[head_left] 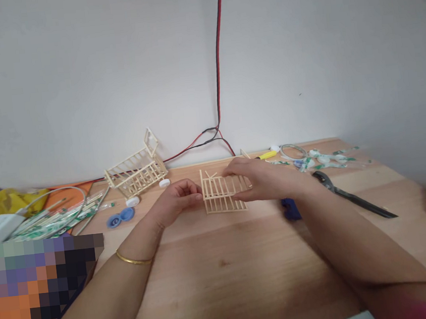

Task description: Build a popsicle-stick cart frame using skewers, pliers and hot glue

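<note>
A small frame of pale wooden sticks (222,195) stands on the wooden table (225,275) in front of me. My left hand (177,196) pinches its left edge with curled fingers. My right hand (260,179) reaches over the frame's right side, fingers closed around its upper sticks. A gold bangle (132,260) circles my left wrist.
A finished stick cart (136,171) with white wheels stands at the back left, blue bottle caps (120,217) near it. Packets of sticks (52,219) lie far left. Black pliers (349,195), a yellow-handled tool (268,154) and scraps lie right. Red and black wires (219,77) run down the wall.
</note>
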`<state>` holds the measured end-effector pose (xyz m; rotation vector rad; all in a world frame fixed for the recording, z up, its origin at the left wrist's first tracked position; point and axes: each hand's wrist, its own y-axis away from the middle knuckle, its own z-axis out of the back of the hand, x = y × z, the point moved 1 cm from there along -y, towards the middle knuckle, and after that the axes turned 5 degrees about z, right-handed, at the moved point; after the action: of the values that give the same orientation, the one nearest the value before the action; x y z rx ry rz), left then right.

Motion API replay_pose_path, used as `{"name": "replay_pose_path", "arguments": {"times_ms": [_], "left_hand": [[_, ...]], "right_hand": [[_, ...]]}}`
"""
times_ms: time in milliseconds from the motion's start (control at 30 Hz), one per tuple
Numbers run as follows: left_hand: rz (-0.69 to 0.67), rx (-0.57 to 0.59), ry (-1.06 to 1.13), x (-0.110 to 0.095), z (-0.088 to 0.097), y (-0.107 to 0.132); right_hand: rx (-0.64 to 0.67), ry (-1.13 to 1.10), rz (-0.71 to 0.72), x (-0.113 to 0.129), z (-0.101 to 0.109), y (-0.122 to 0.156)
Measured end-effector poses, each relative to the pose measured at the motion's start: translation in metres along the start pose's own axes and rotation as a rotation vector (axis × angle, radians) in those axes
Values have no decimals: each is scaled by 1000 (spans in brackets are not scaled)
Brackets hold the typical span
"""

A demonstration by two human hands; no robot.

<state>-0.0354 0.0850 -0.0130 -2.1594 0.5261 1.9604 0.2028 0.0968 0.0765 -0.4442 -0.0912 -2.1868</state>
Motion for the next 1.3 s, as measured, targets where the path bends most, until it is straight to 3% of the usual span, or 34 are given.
{"name": "replay_pose_path", "arguments": {"times_ms": [533,700,867,1300], "left_hand": [[-10,41,-30,-1,4,0],[-38,-2,-410,-3,10,2],[-176,-43,-774,-2,-1,2],[-235,-111,-914,-1,-17,2]], "right_hand": [[13,6,-21,1,0,0],[21,-4,-47,-1,0,1],[16,-14,-29,-1,0,1],[8,-24,0,-5,-2,2]]}}
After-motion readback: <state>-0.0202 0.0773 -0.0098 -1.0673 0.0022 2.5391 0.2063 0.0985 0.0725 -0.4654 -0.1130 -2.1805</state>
